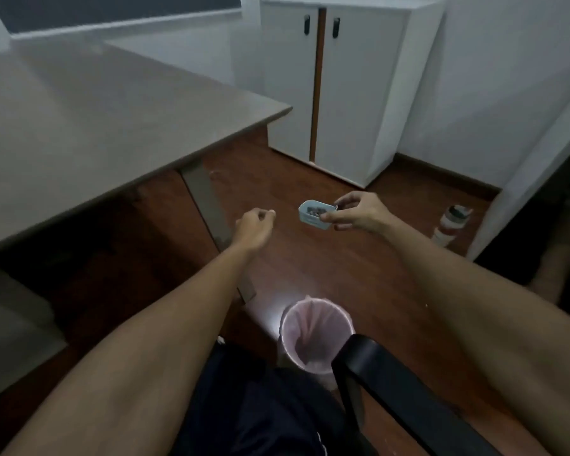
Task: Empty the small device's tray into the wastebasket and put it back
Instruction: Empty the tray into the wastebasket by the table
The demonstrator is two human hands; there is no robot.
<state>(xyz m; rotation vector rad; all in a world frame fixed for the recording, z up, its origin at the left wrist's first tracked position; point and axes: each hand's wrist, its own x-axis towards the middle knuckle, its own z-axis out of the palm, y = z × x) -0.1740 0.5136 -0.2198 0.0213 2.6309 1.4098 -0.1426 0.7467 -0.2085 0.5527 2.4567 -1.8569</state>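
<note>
On the left runs a grey desk (79, 126), and just past its edge the left hand (254, 227) hangs in the air over the wooden floor, arm stretched forward, fingers loosely curled with nothing in them. To its right, well clear of it, the tray (315, 214) is held out at about the same height: a small white open-topped box with a little dark debris lying in its bottom, kept roughly level. The right hand (359, 213) has it pinched at its near right end, thumb under the wall and fingers over the rim, wrist bent inward. It looks like thin, stiff plastic and very light, so a fingertip pinch on the end wall should be enough; the contents are loose and would spill at any early tilt. The wastebasket (316, 340), lined with a pale pink bag, stands on the floor below and nearer the person, beside a black chair arm (392, 383), so the tray is not yet above it.
</note>
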